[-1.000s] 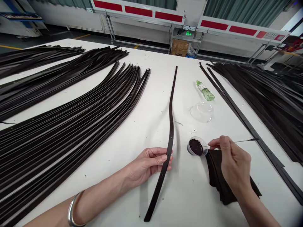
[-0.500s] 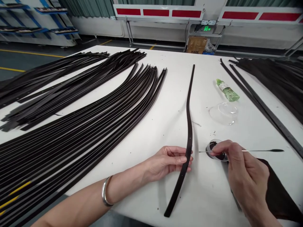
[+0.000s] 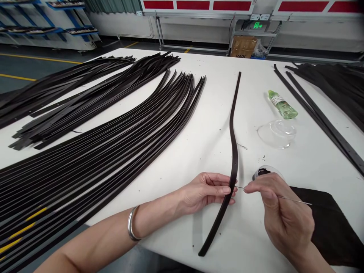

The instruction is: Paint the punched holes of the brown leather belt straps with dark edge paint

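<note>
My left hand [image 3: 209,191] pinches a narrow black strap [image 3: 234,151] with small holes, thumb on top and fingers beneath. The strap's near end hangs toward me and its far end lies on the table. In my right hand [image 3: 286,212] is a thin metal needle-like tool [image 3: 295,200], gripped like a pen. Its fine tip points left and meets the strap's right edge, close to my left fingertips; I cannot tell the exact contact. Just behind my right hand sits a small clear cup [image 3: 265,169] with dark paste in it, partly hidden by the hand.
Bundles of black straps [image 3: 136,125] cover the table's left side, and more straps [image 3: 327,121] lie at right. A green-labelled bottle [image 3: 283,104] and a clear plastic lid [image 3: 277,133] lie beyond the cup. A black cloth [image 3: 327,223] is at the lower right.
My right hand has moved from the cup of dark paste to the strap, bringing the tool's tip against its edge. My left hand still holds the strap in the same place.
</note>
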`<action>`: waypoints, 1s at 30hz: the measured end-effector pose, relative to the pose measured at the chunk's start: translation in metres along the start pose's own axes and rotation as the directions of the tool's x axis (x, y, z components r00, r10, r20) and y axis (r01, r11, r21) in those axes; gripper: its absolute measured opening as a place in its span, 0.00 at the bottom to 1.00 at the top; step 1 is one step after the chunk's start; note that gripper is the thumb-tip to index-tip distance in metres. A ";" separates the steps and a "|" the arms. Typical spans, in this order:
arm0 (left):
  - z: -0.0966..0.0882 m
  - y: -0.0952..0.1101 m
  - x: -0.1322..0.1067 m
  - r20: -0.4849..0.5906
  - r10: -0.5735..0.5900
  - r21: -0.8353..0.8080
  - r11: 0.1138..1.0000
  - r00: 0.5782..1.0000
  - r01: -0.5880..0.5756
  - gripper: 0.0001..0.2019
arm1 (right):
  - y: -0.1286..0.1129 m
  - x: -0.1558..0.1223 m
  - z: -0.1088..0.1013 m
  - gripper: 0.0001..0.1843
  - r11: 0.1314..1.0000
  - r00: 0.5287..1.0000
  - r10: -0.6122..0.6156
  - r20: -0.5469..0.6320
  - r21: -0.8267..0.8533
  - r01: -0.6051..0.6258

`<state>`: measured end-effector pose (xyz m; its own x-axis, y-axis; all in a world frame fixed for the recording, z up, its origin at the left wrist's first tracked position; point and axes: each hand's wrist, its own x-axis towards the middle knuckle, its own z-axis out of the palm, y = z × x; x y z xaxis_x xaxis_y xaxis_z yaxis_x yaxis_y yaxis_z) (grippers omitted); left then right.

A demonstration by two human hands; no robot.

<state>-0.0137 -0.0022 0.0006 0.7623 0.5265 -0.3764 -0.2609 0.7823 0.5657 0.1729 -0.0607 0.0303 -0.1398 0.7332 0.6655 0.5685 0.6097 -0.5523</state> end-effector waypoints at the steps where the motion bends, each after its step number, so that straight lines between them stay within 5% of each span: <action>1: 0.000 0.000 0.000 0.002 0.000 0.002 1.000 1.000 0.000 0.15 | 0.000 0.000 0.000 0.15 1.000 1.000 -0.003 -0.002 0.000 0.003; 30: -0.002 0.001 0.000 0.023 0.020 0.025 0.999 1.000 -0.020 0.13 | -0.002 -0.002 0.006 0.15 0.999 0.998 -0.038 0.040 -0.034 0.039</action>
<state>-0.0148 -0.0009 -0.0006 0.7707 0.5339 -0.3479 -0.2616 0.7629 0.5912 0.1670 -0.0611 0.0267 -0.1938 0.7211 0.6652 0.5902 0.6273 -0.5081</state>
